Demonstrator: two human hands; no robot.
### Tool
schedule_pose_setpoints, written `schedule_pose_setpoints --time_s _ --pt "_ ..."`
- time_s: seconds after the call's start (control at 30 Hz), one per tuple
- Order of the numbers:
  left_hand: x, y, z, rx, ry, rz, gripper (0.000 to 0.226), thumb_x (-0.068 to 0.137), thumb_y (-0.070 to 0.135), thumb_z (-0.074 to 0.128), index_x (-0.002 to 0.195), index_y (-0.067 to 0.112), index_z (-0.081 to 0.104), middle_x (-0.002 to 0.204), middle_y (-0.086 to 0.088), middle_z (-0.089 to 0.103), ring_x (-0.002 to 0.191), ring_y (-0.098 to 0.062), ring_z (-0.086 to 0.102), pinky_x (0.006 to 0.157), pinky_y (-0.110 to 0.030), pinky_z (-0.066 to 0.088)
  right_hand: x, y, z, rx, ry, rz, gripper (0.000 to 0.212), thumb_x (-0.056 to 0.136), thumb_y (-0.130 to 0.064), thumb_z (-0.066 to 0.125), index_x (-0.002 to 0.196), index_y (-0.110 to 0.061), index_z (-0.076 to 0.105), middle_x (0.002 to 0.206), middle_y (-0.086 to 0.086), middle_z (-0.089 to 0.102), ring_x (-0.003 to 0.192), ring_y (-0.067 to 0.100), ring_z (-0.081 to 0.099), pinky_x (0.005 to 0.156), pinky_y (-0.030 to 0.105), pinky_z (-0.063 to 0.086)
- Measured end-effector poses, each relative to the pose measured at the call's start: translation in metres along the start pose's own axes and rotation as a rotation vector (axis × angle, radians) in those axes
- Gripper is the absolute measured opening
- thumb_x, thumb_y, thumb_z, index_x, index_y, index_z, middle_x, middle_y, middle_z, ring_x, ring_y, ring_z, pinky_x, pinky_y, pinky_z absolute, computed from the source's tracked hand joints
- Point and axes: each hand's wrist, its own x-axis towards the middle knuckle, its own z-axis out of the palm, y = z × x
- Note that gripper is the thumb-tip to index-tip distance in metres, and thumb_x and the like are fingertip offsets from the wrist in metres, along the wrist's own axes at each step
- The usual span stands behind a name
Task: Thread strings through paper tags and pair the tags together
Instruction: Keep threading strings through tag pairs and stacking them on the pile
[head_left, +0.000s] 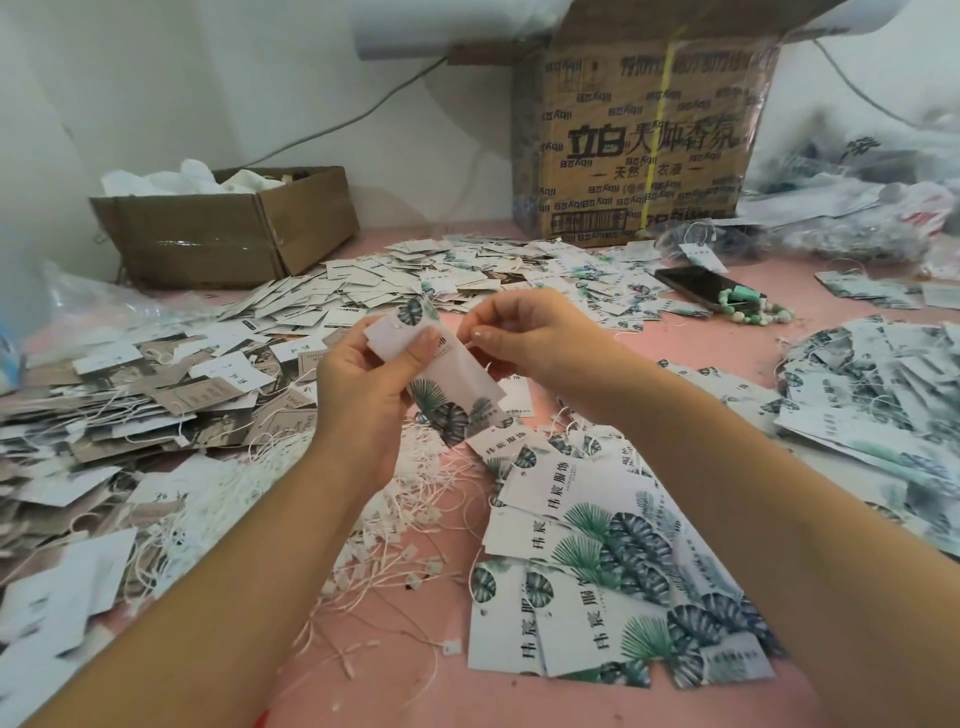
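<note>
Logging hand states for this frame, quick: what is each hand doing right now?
Left hand: closed, grips the leaf-print tags.
Right hand: closed, pinches what looks like a thin string beside the tags.

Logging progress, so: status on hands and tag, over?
Left hand grips leaf-print tag, raised above table. Right hand pinches string beside tag. Nothing between the hands.
</note>
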Motion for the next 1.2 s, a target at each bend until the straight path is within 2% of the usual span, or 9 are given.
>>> schedule_pose_setpoints --time_s 0.1,0.2,0.3,0.43,0.53,0.63,0.77,1.0,1.2 --pt "0.001 0.001 -0.003 0.008 0.059 0.005 0.029 0.060 0.013 0.071 0.088 0.013 0.062 0.072 0.007 0.071 0.073 -0.010 0.067 0.058 -0.023 0.053 0.001 -0.001 0.003 0.042 -0.040 0.028 0.021 0.097 -0.006 0.042 0.082 -0.008 0.058 0.073 0.004 0.059 0.064 0.013 0.056 0.063 0.024 0.050" --pt "0.001 0.001 -0.003 0.030 0.082 0.006 0.028 0.060 0.014 0.071 0.086 0.013 0.061 0.071 0.006 0.071 0.071 -0.012 0.067 0.058 -0.025 0.053 0.000 -0.002 0.006 -0.090 -0.026 -0.010 0.004 0.088 -0.008 0.058 0.087 -0.012 0.057 0.074 0.001 0.061 0.065 0.011 0.058 0.069 0.029 0.052" --pt "0.001 0.001 -0.001 0.076 0.054 0.006 0.030 0.060 0.017 0.072 0.088 0.013 0.062 0.074 0.005 0.071 0.074 -0.013 0.067 0.062 -0.028 0.055 0.000 0.000 0.008 -0.177 0.053 -0.016 0.021 0.080 -0.002 0.067 0.083 -0.018 0.054 0.072 0.001 0.060 0.071 0.016 0.059 0.075 0.037 0.052" --pt "-0.002 -0.001 -0.004 0.003 -0.162 -0.133 0.052 0.061 0.047 0.074 0.097 0.011 0.060 0.089 -0.005 0.068 0.085 -0.021 0.063 0.077 -0.040 0.053 -0.001 -0.007 -0.005 -0.154 0.067 0.033 0.024 0.082 0.006 0.061 0.082 -0.017 0.053 0.070 0.001 0.060 0.065 0.012 0.058 0.057 0.018 0.051" --pt "-0.003 -0.001 -0.016 0.045 -0.274 -0.162 0.060 0.065 0.065 0.069 0.099 0.016 0.065 0.089 -0.002 0.065 0.080 -0.017 0.058 0.071 -0.030 0.049 -0.003 -0.013 -0.029 -0.195 0.005 0.125 0.024 0.085 0.008 0.053 0.090 -0.015 0.054 0.073 0.001 0.059 0.057 0.007 0.055 0.052 0.020 0.045" --pt "0.000 0.003 -0.032 0.194 -0.286 -0.115 0.048 0.085 0.054 0.040 0.099 0.013 0.061 0.081 0.003 0.064 0.073 -0.012 0.057 0.063 -0.024 0.048 -0.011 -0.015 -0.048 -0.399 -0.307 0.249 0.022 0.086 0.009 0.049 0.093 -0.010 0.058 0.070 0.001 0.057 0.059 0.009 0.053 0.054 0.018 0.045" --pt "0.001 0.005 -0.042 0.617 -0.291 -0.042 0.012 0.090 0.015 0.056 0.086 0.022 0.065 0.071 0.012 0.066 0.066 -0.003 0.059 0.060 -0.015 0.048 -0.014 -0.015 -0.043 -0.712 -0.594 0.396 0.018 0.086 0.004 0.053 0.082 -0.012 0.061 0.070 -0.001 0.064 0.066 0.012 0.058 0.062 0.021 0.049" --pt "-0.001 -0.001 -0.041 1.153 -0.578 -0.079 0.024 0.080 0.012 0.072 0.076 0.035 0.068 0.076 0.016 0.064 0.062 0.010 0.053 0.055 -0.007 0.042 -0.009 -0.009 -0.033 -0.876 -0.513 0.418 0.014 0.086 -0.014 0.059 0.073 -0.018 0.061 0.069 -0.005 0.064 0.064 0.009 0.057 0.061 0.021 0.047" --pt "0.004 0.004 -0.043 1.254 -0.703 -0.056 0.019 0.081 0.018 0.071 0.078 0.037 0.069 0.088 0.016 0.061 0.069 0.005 0.054 0.066 -0.017 0.047 -0.008 -0.007 -0.030 -0.899 -0.443 0.394 0.010 0.087 -0.025 0.058 0.086 -0.017 0.064 0.078 -0.003 0.063 0.072 0.017 0.056 0.065 0.027 0.046"
